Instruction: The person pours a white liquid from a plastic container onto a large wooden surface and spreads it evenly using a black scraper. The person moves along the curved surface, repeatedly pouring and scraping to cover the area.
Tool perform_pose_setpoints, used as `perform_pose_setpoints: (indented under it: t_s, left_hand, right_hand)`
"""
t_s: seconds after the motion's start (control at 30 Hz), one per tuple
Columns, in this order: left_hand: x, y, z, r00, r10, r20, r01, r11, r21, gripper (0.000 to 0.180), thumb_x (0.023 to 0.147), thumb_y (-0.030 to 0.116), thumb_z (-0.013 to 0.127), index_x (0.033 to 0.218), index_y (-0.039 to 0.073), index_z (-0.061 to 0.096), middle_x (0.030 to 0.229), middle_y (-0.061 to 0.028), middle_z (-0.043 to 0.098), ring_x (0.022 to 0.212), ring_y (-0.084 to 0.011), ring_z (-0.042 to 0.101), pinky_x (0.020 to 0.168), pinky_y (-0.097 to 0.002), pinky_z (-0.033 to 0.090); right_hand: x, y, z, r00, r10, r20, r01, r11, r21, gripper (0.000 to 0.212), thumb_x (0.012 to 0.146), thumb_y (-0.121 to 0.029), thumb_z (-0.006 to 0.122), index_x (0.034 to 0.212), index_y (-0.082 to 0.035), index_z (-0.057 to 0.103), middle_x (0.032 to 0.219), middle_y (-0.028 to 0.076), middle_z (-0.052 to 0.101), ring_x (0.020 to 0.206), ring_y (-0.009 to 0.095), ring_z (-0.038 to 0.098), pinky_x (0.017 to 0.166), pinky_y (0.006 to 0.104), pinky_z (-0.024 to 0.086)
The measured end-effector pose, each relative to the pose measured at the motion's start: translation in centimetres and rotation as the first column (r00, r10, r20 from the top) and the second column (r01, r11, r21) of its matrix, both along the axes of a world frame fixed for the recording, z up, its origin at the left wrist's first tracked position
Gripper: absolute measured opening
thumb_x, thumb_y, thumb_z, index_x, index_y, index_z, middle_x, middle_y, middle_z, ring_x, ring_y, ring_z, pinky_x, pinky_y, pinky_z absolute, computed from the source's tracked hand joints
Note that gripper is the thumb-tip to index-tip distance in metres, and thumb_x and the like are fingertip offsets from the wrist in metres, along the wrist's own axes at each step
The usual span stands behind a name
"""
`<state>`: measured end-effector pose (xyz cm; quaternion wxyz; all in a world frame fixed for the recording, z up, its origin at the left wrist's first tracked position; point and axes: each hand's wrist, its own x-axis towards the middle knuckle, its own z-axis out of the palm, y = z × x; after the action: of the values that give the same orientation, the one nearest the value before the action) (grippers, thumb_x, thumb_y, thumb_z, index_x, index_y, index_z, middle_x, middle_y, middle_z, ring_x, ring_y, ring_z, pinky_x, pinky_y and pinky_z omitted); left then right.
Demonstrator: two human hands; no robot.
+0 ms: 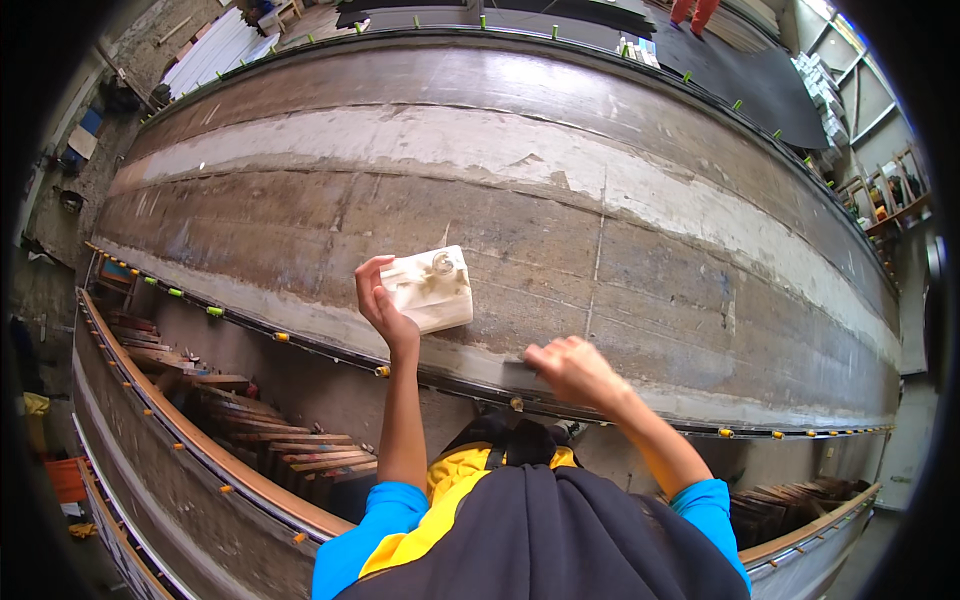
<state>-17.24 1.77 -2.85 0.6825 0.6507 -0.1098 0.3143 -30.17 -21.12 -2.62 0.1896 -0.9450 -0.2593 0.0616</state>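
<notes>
My left hand (378, 300) is closed on the side of an off-white plastic jug (432, 295), with its round neck facing up. The jug is over the near part of a long, worn brown-and-grey table surface (540, 235). To the right, my right hand (578, 373) is closed with its fingers curled, slightly blurred, above the table's near edge. From its left side sticks out a small dark flat blade (519, 374), perhaps a scraper. The grip on it is mostly hidden by my fingers.
Yellow and orange clips (516, 404) line the table's near edge, green ones (483, 22) the far edge. Behind it are dark sheets (770, 90) and a person's red trouser legs (694, 14). Stacked wooden pieces (290, 435) lie below, beside another long bench (200, 455).
</notes>
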Motion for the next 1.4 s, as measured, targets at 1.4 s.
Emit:
perform_pose_setpoints:
  t_s: [1.4]
  left_hand:
    - [0.4,-8.6,1.7,0.958,-0.262,-0.113,0.271,0.960,0.075,0.049,0.085,0.045,0.034,0.094,0.000,0.052,0.090,-0.0092,0.053,0.086,-0.0180,0.050,0.080,-0.0310,0.038]
  right_hand:
    - [0.5,-4.6,-1.0,0.303,-0.898,-0.319,0.942,0.231,0.244,0.048,0.077,-0.020,0.062,0.111,0.004,0.039,0.078,0.032,0.058,0.082,0.047,0.056,0.070,0.0482,0.045]
